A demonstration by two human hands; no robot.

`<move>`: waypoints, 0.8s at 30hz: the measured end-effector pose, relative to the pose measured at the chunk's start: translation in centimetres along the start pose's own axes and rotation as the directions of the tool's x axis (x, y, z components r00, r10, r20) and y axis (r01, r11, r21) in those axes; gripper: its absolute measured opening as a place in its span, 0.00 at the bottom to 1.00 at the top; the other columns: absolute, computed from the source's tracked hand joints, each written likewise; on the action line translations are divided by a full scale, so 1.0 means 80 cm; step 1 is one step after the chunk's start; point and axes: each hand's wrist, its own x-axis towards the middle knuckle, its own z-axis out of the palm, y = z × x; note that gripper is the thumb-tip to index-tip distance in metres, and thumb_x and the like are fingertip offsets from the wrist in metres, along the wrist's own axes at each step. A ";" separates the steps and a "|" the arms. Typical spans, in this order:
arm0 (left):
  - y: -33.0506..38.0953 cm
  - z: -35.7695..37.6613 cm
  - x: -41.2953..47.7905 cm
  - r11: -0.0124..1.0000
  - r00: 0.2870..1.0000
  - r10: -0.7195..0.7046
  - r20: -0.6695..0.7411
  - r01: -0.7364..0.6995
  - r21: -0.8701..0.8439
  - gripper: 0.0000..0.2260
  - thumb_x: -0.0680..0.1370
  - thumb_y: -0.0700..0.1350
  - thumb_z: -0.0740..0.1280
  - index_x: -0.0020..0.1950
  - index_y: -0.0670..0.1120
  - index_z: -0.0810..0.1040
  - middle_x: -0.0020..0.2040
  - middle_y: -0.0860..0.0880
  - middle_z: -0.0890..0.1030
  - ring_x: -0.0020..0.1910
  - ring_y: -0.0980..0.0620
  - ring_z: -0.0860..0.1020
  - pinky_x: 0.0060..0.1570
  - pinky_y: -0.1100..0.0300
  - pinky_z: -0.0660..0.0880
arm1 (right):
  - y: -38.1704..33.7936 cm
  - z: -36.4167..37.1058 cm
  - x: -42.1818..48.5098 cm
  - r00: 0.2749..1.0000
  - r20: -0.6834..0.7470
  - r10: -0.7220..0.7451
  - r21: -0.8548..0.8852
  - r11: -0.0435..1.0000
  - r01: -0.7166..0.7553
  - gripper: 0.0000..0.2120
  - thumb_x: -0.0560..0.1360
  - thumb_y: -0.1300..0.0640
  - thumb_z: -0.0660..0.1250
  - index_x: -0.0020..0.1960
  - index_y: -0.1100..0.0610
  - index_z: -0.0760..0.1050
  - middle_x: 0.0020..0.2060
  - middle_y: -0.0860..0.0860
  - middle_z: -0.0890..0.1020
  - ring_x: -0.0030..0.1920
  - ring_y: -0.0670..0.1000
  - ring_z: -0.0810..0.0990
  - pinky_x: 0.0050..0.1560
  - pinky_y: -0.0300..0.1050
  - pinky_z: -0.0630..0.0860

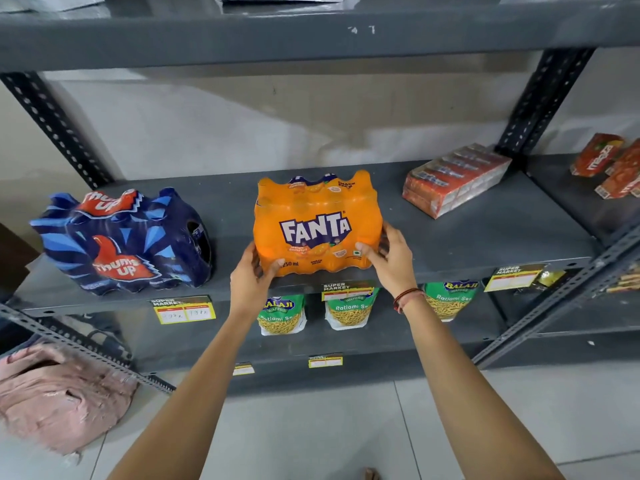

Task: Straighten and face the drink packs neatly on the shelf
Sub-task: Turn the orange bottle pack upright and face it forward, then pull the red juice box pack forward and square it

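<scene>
An orange Fanta pack [317, 221] stands at the front edge of the grey shelf [485, 237], logo facing me. My left hand [251, 277] grips its lower left corner and my right hand [393, 259] grips its lower right side. A dark blue Thums Up pack [126, 239] stands to the left, turned slightly askew. At the back right of the same shelf a red shrink-wrapped pack of juice cartons [455, 183] lies at an angle.
Red Maaza cartons [606, 164] sit on the adjoining shelf at right. Balaji snack pouches [348, 311] hang on the shelf below. Yellow price tags [183, 310] line the shelf edge. A pink cloth bag [59, 396] lies at lower left. A shelf board [311, 32] runs overhead.
</scene>
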 end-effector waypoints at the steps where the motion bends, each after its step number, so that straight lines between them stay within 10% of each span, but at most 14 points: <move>1: -0.001 -0.001 -0.001 1.000 1.000 0.000 0.006 0.000 0.001 0.28 0.75 0.46 0.69 0.72 0.42 0.63 0.68 0.43 0.74 0.64 0.47 0.75 0.60 0.54 0.73 | 0.000 0.000 -0.002 1.000 -0.004 0.000 -0.004 1.000 0.000 0.29 0.72 0.51 0.69 0.69 0.59 0.64 0.64 0.59 0.73 0.63 0.57 0.74 0.58 0.46 0.73; 14: -0.007 0.007 -0.008 1.000 0.999 0.017 -0.051 -0.016 0.018 0.26 0.76 0.49 0.68 0.71 0.44 0.66 0.64 0.46 0.77 0.60 0.51 0.77 0.59 0.56 0.75 | 0.003 -0.002 -0.003 0.997 -0.004 -0.072 -0.054 0.996 0.071 0.29 0.71 0.48 0.69 0.67 0.60 0.66 0.60 0.59 0.74 0.60 0.57 0.76 0.58 0.56 0.77; 17: 0.003 0.011 -0.019 0.997 0.987 0.039 -0.155 -0.029 0.067 0.24 0.75 0.50 0.68 0.69 0.45 0.69 0.62 0.47 0.78 0.58 0.52 0.77 0.54 0.61 0.73 | 0.003 0.000 -0.004 0.995 -0.004 -0.100 -0.061 0.993 0.099 0.29 0.71 0.46 0.69 0.66 0.60 0.66 0.59 0.58 0.74 0.59 0.56 0.75 0.57 0.55 0.77; 21: 0.021 0.060 -0.054 0.994 0.889 0.102 -0.447 -0.106 0.016 0.28 0.75 0.53 0.68 0.69 0.40 0.64 0.65 0.41 0.70 0.63 0.44 0.71 0.59 0.44 0.73 | 0.011 -0.010 0.000 0.990 0.038 -0.136 -0.050 0.989 0.138 0.30 0.70 0.45 0.70 0.65 0.58 0.66 0.58 0.57 0.74 0.58 0.55 0.75 0.56 0.54 0.78; 24: 0.051 0.120 -0.085 0.961 0.879 0.276 -0.390 -0.258 0.099 0.23 0.75 0.50 0.66 0.67 0.42 0.66 0.60 0.48 0.69 0.58 0.41 0.72 0.54 0.51 0.72 | 0.019 -0.042 0.017 0.986 0.092 -0.142 0.033 0.990 0.140 0.32 0.69 0.45 0.72 0.67 0.55 0.65 0.60 0.53 0.73 0.58 0.50 0.76 0.55 0.48 0.78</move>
